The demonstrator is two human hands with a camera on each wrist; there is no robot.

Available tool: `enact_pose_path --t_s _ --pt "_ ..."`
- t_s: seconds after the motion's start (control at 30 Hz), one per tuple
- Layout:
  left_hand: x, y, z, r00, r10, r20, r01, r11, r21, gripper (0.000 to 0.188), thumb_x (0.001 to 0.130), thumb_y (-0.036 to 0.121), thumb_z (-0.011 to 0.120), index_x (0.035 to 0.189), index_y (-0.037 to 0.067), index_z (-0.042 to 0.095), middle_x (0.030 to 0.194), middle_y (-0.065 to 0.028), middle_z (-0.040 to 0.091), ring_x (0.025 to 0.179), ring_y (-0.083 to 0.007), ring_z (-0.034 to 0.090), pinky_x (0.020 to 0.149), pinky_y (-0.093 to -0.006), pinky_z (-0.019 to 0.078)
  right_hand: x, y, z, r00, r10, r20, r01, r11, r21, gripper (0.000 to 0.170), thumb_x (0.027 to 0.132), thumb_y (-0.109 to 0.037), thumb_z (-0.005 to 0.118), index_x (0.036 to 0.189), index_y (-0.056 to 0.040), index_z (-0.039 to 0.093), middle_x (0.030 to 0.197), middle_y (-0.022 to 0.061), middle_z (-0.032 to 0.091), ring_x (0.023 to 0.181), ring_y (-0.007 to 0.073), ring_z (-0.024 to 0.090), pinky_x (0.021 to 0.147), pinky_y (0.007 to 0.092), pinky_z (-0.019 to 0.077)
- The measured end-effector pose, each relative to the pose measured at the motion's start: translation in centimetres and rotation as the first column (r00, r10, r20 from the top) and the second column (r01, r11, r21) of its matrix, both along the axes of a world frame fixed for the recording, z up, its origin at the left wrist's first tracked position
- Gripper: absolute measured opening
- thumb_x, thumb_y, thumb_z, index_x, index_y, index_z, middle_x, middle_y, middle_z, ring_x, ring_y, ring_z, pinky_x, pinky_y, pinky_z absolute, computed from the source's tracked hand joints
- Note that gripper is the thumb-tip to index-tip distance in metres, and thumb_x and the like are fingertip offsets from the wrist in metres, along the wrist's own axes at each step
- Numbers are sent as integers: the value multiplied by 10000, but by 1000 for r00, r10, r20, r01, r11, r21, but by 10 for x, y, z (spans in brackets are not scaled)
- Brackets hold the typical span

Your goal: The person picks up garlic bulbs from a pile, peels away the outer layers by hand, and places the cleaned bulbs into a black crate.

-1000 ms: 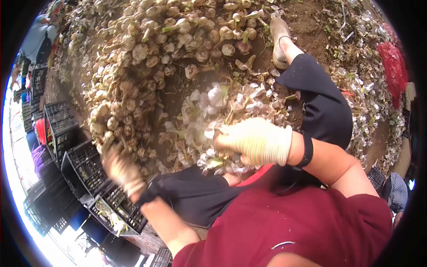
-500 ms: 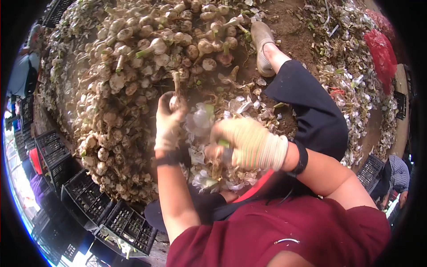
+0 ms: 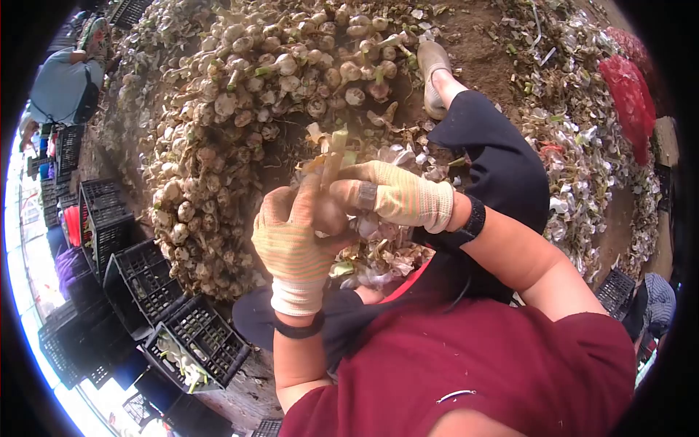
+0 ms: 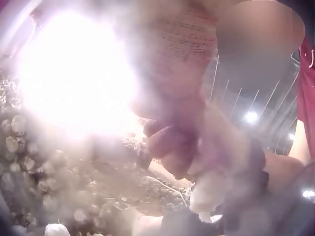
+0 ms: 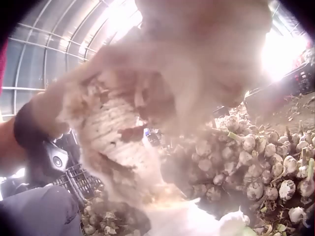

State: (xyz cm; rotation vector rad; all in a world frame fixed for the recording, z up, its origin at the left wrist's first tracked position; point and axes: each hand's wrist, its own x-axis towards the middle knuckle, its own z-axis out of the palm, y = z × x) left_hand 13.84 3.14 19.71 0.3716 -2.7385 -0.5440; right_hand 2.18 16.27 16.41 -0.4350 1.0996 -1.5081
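Note:
In the head view my gloved left hand [image 3: 293, 237] holds a garlic bulb [image 3: 331, 216] from the left, thumb beneath it and fingers over its far side. The bulb's cut stem [image 3: 338, 151] points away from me. My gloved right hand [image 3: 404, 195] meets the bulb from the right and pinches its outer skin near the stem, its fingers curled. A dark band [image 3: 368, 195] circles one right-hand digit. Both palms of the gloves are soiled. Loose papery garlic skins [image 3: 389, 262] lie below the hands. Glare and blur hide much in both wrist views.
A large heap of garlic bulbs [image 3: 207, 164] spreads ahead and left. Black plastic crates [image 3: 196, 342] stand along the left side. Peeled skins [image 3: 582, 189] cover the right ground, near a red mesh bag [image 3: 628, 102]. My outstretched leg [image 3: 502, 156] lies to the right.
My left hand reached into the heap at the left, lifted a garlic bulb and brought it right to the right hand. Both hands now meet at the bulb, over the skins.

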Motion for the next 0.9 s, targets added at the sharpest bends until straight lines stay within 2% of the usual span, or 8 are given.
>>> enact_pose_path --t_s 0.2,0.5,0.67,0.7,0.73,0.77,0.83,0.9 --pt "0 18 11 999 15 -30 -14 998 55 713 368 163 827 1057 114 647 892 -74 541 753 -255 585 652 -351 493 0 10 12 997 -10 -70 9 1000 -15 413 874 -480 597 867 -71 649 656 -28 579 486 64 496 412 211 369" --pt "-2 17 17 996 -88 23 91 975 -202 728 364 237 843 1056 135 642 877 -77 544 744 -258 585 647 -351 492 -3 19 24 998 56 22 -57 997 55 297 912 -363 576 937 -69 609 672 -28 565 507 45 489 422 202 354" --pt "-1 10 14 990 -125 -63 134 977 168 680 437 171 824 1086 141 625 890 -72 562 783 -234 593 674 -354 495 -4 24 22 970 152 191 -140 987 -75 294 924 -330 533 999 -51 588 718 -15 560 536 56 507 435 203 377" --pt "0 9 10 985 -104 -137 151 908 390 636 491 128 810 1097 145 618 895 -71 576 799 -227 595 684 -347 493 -5 24 23 970 152 191 -140 987 -73 294 924 -330 533 999 -51 588 718 -15 560 536 56 507 435 203 377" --pt "5 10 11 991 59 122 -130 675 726 528 590 33 757 1094 87 610 909 -69 600 816 -183 599 692 -297 498 -6 24 24 983 158 98 -148 984 -102 325 925 -345 529 1017 -37 580 747 -3 564 575 72 526 467 211 401" --pt "-1 21 19 936 313 163 -118 -156 981 485 631 -16 741 1092 40 602 912 -54 598 817 -157 588 712 -272 491 -7 24 25 987 160 5 -159 979 -128 356 926 -360 525 1034 -24 572 776 10 568 614 87 545 499 220 426" --pt "5 23 3 952 281 120 -205 300 931 500 644 27 782 1107 22 595 912 -47 594 836 -163 583 731 -278 493 -7 20 20 983 159 -93 -171 973 -154 388 927 -375 521 1052 -10 565 804 22 573 652 103 564 531 228 451" --pt "7 18 -11 975 79 -205 24 889 457 696 521 191 862 1159 109 596 933 -65 572 831 -199 584 702 -303 489 -1 12 7 996 -70 -59 54 971 -231 446 918 -427 529 1079 -12 562 833 26 587 711 103 576 607 229 471"
